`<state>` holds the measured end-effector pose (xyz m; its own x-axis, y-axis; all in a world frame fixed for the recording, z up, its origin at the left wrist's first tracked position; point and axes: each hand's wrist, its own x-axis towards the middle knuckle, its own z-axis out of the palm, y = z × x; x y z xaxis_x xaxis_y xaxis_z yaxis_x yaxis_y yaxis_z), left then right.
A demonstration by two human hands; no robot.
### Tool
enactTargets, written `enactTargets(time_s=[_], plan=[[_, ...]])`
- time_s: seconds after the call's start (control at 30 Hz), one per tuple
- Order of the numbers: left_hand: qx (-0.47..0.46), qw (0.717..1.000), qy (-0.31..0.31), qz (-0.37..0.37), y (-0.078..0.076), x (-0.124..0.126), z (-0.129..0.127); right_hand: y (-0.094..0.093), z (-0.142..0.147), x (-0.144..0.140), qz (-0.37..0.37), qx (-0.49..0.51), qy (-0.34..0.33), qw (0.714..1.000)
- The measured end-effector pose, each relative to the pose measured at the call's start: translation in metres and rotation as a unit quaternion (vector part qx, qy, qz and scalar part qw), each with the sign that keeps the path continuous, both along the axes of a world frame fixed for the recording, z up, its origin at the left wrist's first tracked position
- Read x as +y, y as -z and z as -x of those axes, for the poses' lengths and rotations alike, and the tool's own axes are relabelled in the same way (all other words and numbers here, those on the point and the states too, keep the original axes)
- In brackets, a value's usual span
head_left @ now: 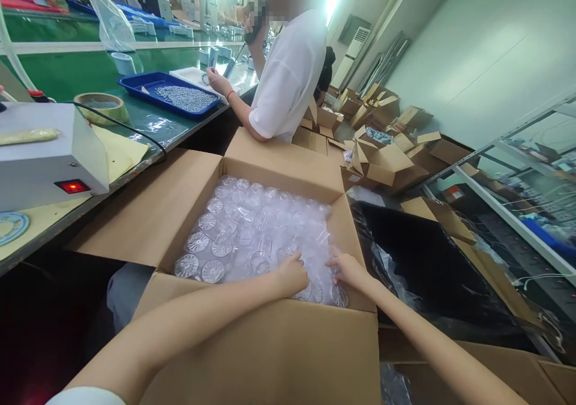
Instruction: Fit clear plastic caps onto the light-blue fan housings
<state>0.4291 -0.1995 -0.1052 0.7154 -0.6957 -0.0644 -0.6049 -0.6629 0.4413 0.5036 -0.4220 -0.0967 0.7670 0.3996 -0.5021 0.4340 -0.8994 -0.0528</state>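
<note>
In front of me stands an open cardboard box (265,339) packed with rows of clear plastic round parts (212,271) with spoked faces, some lying on their sides. My left hand (293,274) is inside, over the near right part of the layer. Its fingers are mostly curled, one digit points forward, and whatever they grip is hidden. By the box's right wall, my right hand (350,271) reaches down with fingers apart, touching the clear parts there. The fingertips partly blend into the shiny plastic.
A green workbench (157,132) on the left bears a white machine (40,153), a tape roll (102,108) and a blue tray (198,114) of small metal pieces. A co-worker (288,81) holds a tool beside it. Cartons (382,165), black plastic (427,261) and shelving (504,195) stand right.
</note>
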Motion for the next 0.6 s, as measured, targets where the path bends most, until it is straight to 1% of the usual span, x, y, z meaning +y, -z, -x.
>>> enactTargets(time_s=[0.07,0.13,0.23,0.3,0.33,0.4,0.47,0.53,0.6], plan=[[-0.001,1.0,-0.004,0.024,-0.008,0.007,0.001,0.002,-0.008,0.002,-0.002,0.001,0.019,1.0],[0.0,0.998,-0.031,0.052,-0.017,0.018,0.003,0.002,-0.02,0.006,-0.008,-0.001,0.029,1.0],[0.007,0.988,-0.11,0.109,-0.03,0.036,0.001,0.0,-0.039,0.011,-0.026,-0.017,0.031,0.999],[0.016,0.976,-0.159,0.146,-0.038,0.048,-0.004,-0.002,-0.045,0.013,-0.039,-0.034,0.032,0.998],[0.02,0.971,-0.174,0.162,-0.042,0.054,-0.006,-0.002,-0.046,0.013,-0.047,-0.043,0.034,0.997],[0.021,0.964,-0.183,0.19,-0.051,0.064,-0.008,-0.001,-0.046,0.013,-0.064,-0.061,0.041,0.995],[0.02,0.959,-0.178,0.22,-0.062,0.07,-0.007,0.0,-0.045,0.013,-0.087,-0.075,0.05,0.992],[0.025,0.951,-0.168,0.257,-0.074,0.073,-0.006,0.0,-0.043,0.014,-0.113,-0.083,0.061,0.988],[0.037,0.942,-0.16,0.293,-0.082,0.073,-0.006,-0.004,-0.044,0.014,-0.141,-0.086,0.068,0.984]])
